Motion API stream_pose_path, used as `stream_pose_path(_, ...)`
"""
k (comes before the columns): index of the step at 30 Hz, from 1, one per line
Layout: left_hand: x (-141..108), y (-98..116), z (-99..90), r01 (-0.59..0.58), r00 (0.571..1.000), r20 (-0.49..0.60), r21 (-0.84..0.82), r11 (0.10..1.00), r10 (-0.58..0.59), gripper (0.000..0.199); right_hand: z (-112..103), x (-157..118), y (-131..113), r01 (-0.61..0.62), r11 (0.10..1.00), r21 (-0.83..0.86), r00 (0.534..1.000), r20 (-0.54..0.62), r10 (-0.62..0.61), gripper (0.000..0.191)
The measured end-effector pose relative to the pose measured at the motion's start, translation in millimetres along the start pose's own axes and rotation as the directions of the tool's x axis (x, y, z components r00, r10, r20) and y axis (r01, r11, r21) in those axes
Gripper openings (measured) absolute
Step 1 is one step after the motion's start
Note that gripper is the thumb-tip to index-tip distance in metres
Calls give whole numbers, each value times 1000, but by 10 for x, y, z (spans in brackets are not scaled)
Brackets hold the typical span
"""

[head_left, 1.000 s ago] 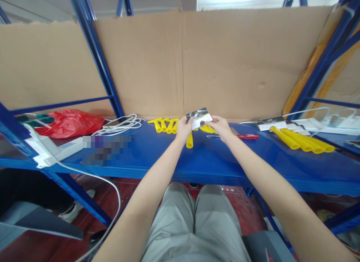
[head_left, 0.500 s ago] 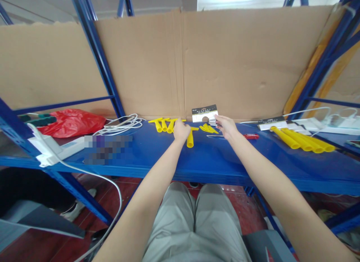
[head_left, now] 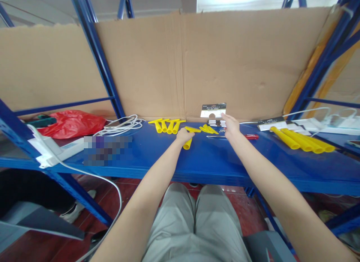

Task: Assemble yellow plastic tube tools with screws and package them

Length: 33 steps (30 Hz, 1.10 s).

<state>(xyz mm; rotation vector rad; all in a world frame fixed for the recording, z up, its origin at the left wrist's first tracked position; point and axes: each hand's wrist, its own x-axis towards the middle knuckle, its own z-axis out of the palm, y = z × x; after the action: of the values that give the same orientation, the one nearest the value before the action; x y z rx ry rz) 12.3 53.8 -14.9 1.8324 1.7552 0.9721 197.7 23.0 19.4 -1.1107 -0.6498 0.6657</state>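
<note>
My left hand (head_left: 184, 136) is closed on a yellow T-shaped plastic tube (head_left: 187, 144), its open round end facing me; the fingertips are partly hidden. My right hand (head_left: 232, 127) grips the right edge of a black and white printed card (head_left: 213, 110) with a round cutout, held upright near the cardboard. Several small white and dark pieces (head_left: 216, 123) sit just below the card. Between the hands lie flat yellow strips (head_left: 208, 129). A screwdriver (head_left: 251, 137) with a red handle lies beside my right wrist. Left of my left hand stands a row of yellow T-shaped tubes (head_left: 170, 127).
On the right of the blue shelf (head_left: 146, 155) lie several longer yellow tubes (head_left: 305, 142) and another printed card (head_left: 271, 123). A coiled white cable (head_left: 129, 124), a power strip (head_left: 71, 147) and a red plastic bag (head_left: 75, 124) are on the left. Cardboard (head_left: 239, 63) lines the back.
My left hand has come from the row of tubes down and right onto the single tube, which is now turned slightly. My right hand has shifted right with the card.
</note>
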Motion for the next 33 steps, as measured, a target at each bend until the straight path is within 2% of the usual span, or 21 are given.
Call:
stream_pose_path(4,-32,16,-29,39,998,57,10,999,-40,14,15,-39,-8,-60,998,1,998,19,60,18)
stream_pose_path(10,-113,68,-67,119,993,53,-218,969,-110,23,32,2,72,-61,998,-25,993,99,63,20)
stream_pose_path(15,-127,146,-91,204,977,55,-506,838,-204,21,15,75,101,-32,999,-25,982,185,36,20)
stream_pose_path(18,-98,163,-85,232,967,56,-602,764,-250,18,16,57,85,-51,999,7,971,232,48,19)
stream_pose_path(24,-22,136,-44,260,959,101,-689,676,-266,9,33,-20,52,-55,996,71,971,237,37,17)
stream_pose_path(27,-10,134,-37,234,958,51,-709,666,-283,8,35,-39,42,-65,995,82,970,240,44,16)
stream_pose_path(30,-11,145,-52,215,944,-15,-730,649,-329,19,39,-56,38,-81,994,74,968,245,60,16)
stream_pose_path(33,-8,155,-76,228,925,-28,-757,613,-378,23,46,-76,35,-83,995,52,967,244,68,15)
